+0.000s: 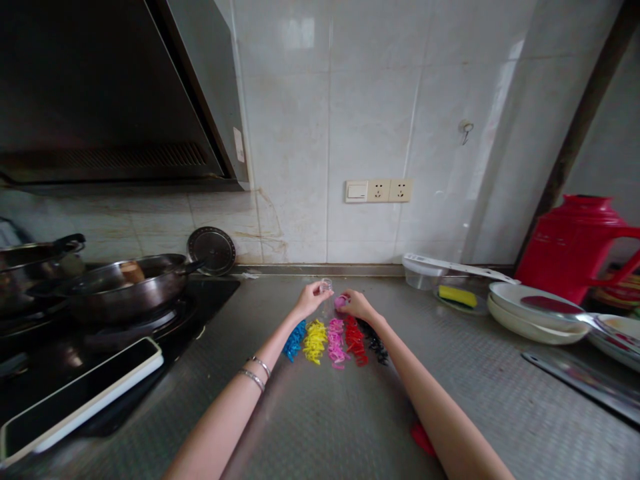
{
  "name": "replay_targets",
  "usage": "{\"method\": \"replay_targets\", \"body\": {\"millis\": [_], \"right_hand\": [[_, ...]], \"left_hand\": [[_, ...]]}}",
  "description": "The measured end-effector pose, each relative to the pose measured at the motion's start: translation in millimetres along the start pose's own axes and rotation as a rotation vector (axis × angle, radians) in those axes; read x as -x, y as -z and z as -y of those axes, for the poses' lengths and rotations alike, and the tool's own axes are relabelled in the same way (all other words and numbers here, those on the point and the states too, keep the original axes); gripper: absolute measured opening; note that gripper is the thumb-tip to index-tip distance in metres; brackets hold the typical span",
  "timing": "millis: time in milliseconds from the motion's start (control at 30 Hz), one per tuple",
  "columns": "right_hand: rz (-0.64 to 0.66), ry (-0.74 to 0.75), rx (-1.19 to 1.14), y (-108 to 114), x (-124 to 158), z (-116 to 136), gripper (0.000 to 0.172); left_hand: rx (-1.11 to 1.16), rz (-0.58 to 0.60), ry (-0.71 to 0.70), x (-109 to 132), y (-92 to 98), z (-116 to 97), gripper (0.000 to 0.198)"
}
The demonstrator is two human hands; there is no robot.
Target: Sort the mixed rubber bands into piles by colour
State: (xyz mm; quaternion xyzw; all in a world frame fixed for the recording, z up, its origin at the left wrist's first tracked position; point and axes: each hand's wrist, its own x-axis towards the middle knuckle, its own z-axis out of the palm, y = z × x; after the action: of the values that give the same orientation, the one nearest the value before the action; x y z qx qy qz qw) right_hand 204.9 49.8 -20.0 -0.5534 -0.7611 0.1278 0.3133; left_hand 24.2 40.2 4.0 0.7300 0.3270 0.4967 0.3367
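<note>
My left hand [311, 300] is closed on a small clear plastic container [326, 285], held just above the metal counter. Close beside it, my right hand [361, 305] pinches a small round pink-purple object [341, 302] that looks like a lid. Below my hands lie rows of small thin coloured pieces: a blue pile [295, 340], a yellow pile [315, 341], a pink pile [337, 343], a red pile [356, 341] and a black pile [376, 345]. My right forearm partly hides the black pile, and my left wrist covers part of the blue one.
On the left, a pan [130, 287] stands on the black stove, with a phone [85, 393] at its front edge. To the right are a plastic tub [423, 277], a yellow sponge [457, 296], white bowls [530, 320], a cleaver-like blade [585, 387] and a red thermos [570, 253].
</note>
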Motion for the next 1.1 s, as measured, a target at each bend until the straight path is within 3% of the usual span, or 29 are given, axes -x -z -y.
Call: {"method": "replay_targets", "body": {"millis": [533, 800, 933, 1100], "right_hand": [[0.071, 0.016, 0.008, 0, 1, 0, 0.046], [0.115, 0.146, -0.205, 24, -7, 32, 0.053], [0.147, 0.153, -0.284, 14, -4, 46, 0.049], [0.040, 0.135, -0.309, -12, -6, 54, 0.048]], "left_hand": [[0.030, -0.002, 0.006, 0, -0.8, -5, 0.038], [0.011, 0.013, 0.029, -2, 1.9, -3, 0.035], [-0.020, -0.014, 0.030, -5, 10.3, -5, 0.035], [-0.006, -0.022, 0.033, -8, 26.1, -8, 0.035]]}}
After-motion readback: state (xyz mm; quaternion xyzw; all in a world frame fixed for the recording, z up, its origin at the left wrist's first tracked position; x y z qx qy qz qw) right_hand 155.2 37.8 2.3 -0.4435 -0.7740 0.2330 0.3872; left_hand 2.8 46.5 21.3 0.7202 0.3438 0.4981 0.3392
